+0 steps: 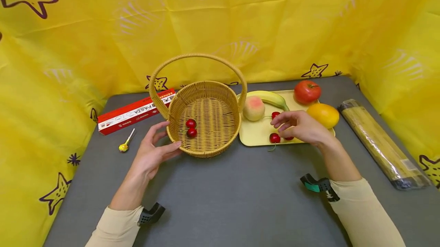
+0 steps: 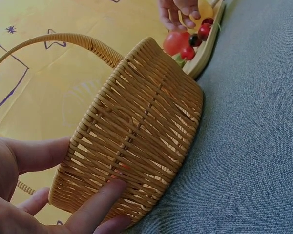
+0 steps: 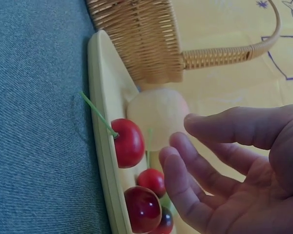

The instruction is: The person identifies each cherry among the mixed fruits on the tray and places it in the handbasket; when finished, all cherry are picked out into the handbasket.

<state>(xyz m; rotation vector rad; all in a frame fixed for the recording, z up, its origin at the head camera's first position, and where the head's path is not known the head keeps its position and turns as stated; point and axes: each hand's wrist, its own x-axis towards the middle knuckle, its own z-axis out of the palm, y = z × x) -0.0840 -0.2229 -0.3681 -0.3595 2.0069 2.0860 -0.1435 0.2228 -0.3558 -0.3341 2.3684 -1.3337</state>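
Note:
A round woven basket (image 1: 205, 151) with a tall handle stands mid-table, two red cherries (image 1: 191, 132) inside it. At its front left, my left hand (image 1: 152, 151) touches the rim with the thumb, its spread fingers lying against the side and outer wall (image 2: 100, 202). My right hand (image 1: 300, 126) hovers over a pale yellow tray (image 1: 252, 137), fingers slightly bent and nothing between them. Beneath and beside it lie several cherries (image 3: 129, 143), one with its green stem over the tray's edge. A peach (image 1: 254, 108), a banana (image 1: 271, 98), a tomato (image 1: 307, 92) and a mango (image 1: 323, 115) share the tray.
Left of the basket lie a red and white pasta box (image 1: 135, 112) and a yellow-wrapped lollipop (image 1: 124, 147). A rolled mat in clear plastic (image 1: 381, 142) lies along the right edge. Yellow cloth (image 1: 206, 29) hangs around the grey table (image 1: 220, 201).

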